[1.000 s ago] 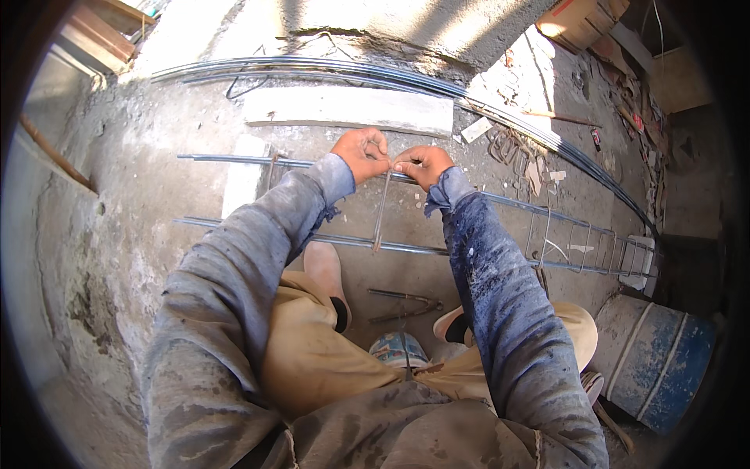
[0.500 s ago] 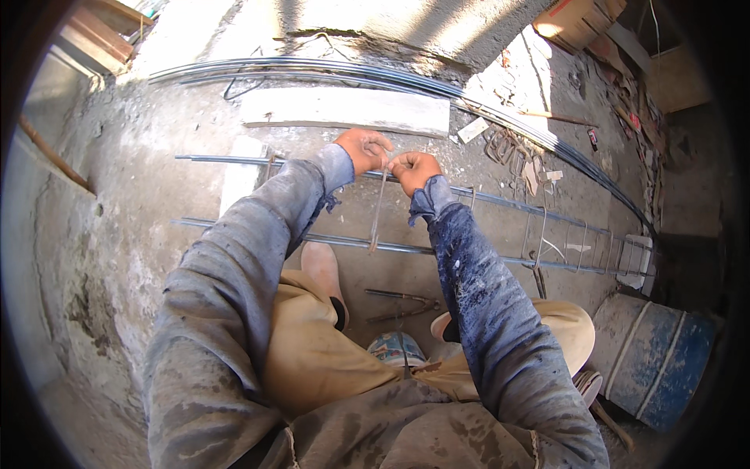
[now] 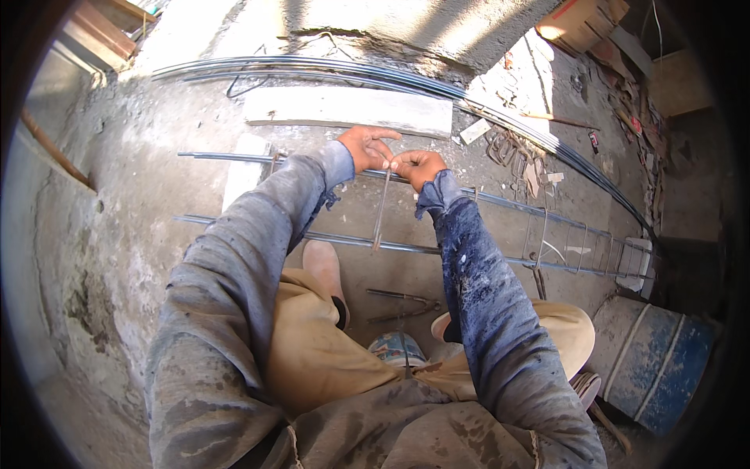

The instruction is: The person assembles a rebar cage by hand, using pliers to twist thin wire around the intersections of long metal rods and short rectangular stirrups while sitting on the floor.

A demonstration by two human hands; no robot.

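Note:
A rebar frame of long steel bars lies across the floor in front of me, with thin rectangular stirrups around it toward the right. My left hand and my right hand meet over the far bar, at the top of one stirrup. Thumb and fingertips of each hand are pinched together, close to touching each other. Whatever lies between the fingertips is too small to make out. That stirrup runs from my fingers down to the near bar.
Long-handled pincers lie between my feet. Beyond the frame are a white board, a bundle of long bars and a pile of loose stirrups. A blue drum lies at right. A white block sits under the frame's left end.
My hands stay at the same stirrup. The left fingers have stretched out a little more, and the fingertips of both hands have shifted slightly.

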